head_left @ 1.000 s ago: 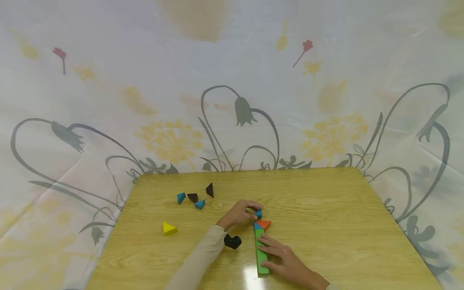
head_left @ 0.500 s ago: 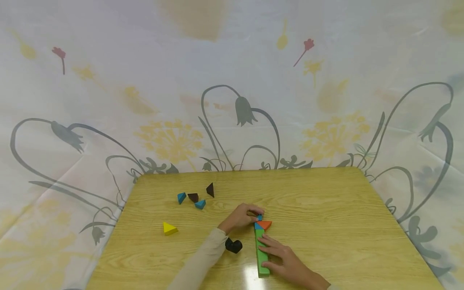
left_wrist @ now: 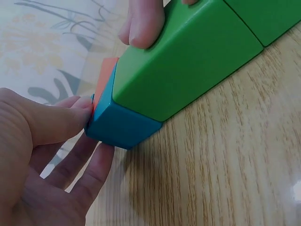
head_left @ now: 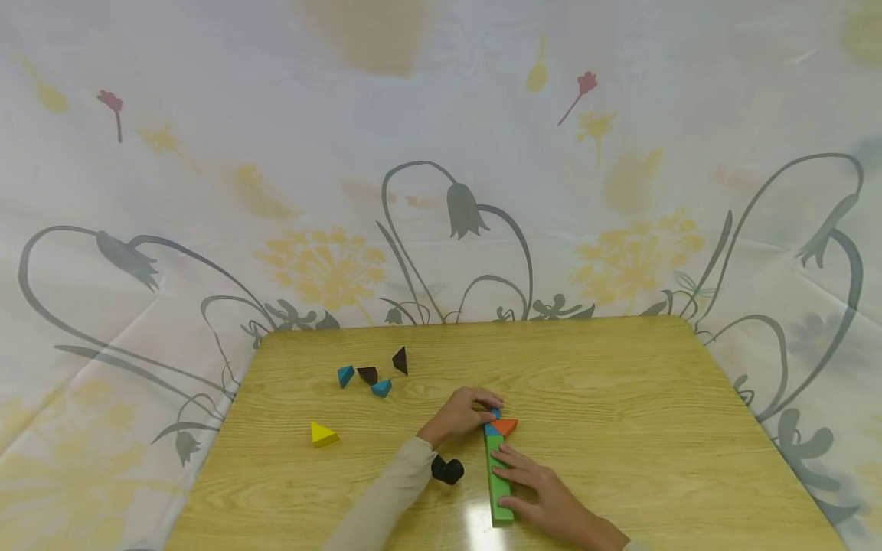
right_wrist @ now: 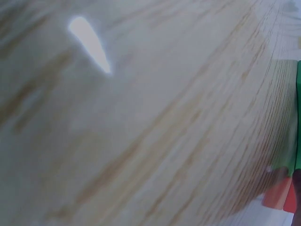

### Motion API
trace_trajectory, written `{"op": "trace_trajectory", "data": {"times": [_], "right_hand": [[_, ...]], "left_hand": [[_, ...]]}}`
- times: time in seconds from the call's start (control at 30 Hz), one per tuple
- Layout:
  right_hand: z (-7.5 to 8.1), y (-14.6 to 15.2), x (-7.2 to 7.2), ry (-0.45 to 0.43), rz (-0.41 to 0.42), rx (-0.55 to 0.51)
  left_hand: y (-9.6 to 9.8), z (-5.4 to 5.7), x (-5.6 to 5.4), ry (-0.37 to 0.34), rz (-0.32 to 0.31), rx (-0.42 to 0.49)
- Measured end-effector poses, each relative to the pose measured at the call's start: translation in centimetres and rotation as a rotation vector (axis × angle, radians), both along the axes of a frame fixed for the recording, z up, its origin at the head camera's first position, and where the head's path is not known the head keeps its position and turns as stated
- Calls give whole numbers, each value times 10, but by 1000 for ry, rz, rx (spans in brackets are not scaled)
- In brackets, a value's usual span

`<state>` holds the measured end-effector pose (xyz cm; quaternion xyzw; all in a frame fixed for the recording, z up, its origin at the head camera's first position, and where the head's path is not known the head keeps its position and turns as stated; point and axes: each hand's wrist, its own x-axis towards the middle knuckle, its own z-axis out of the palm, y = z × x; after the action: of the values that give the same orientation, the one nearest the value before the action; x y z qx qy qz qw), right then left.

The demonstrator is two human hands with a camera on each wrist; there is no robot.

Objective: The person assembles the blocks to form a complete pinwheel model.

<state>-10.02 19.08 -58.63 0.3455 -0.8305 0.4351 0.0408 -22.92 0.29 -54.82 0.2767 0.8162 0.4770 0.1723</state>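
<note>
A row of blocks lies on the wooden table. Its longest part is green blocks (head_left: 499, 490), joined at the far end by a blue triangular block (head_left: 491, 430) and an orange triangular block (head_left: 506, 426). My left hand (head_left: 458, 413) pinches a small blue block (head_left: 495, 414) at that far end, between thumb and fingers. Most of this block is hidden by the hand. In the left wrist view, the thumb lies against the blue and orange end, beside the green block (left_wrist: 188, 61). My right hand (head_left: 544, 490) rests its extended fingertips on the green blocks.
Two blue blocks (head_left: 381, 388) and two dark brown blocks (head_left: 400, 360) lie at the back left of the table (head_left: 620, 398). A yellow triangular block (head_left: 322, 435) sits at the left. A black object (head_left: 448, 470) is beside the left sleeve. A patterned cloth hangs behind.
My left hand has moved slightly toward me and right, bringing the small blue block against the far end of the row. The right hand stays on the green blocks.
</note>
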Motion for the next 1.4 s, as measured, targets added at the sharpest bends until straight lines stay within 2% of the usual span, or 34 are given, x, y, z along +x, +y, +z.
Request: {"op": "trace_trajectory", "data": {"times": [0.3, 0.63, 0.93, 1.07, 1.23, 1.4], "right_hand": [[2, 0, 0, -7, 5, -15], [0, 0, 0, 2, -6, -6], [1, 0, -2, 25, 2, -21], [1, 1, -1, -8, 2, -21], [1, 0, -1, 1, 9, -20], [4, -2, 1, 24, -2, -19]], "left_hand": [[-1, -2, 3, 55, -16, 6], [0, -4, 5, 97, 4, 17], [2, 0, 5, 64, 39, 36], [2, 1, 6, 61, 43, 41], [1, -1, 7, 79, 44, 52], [0, -3, 7, 66, 60, 57]]}}
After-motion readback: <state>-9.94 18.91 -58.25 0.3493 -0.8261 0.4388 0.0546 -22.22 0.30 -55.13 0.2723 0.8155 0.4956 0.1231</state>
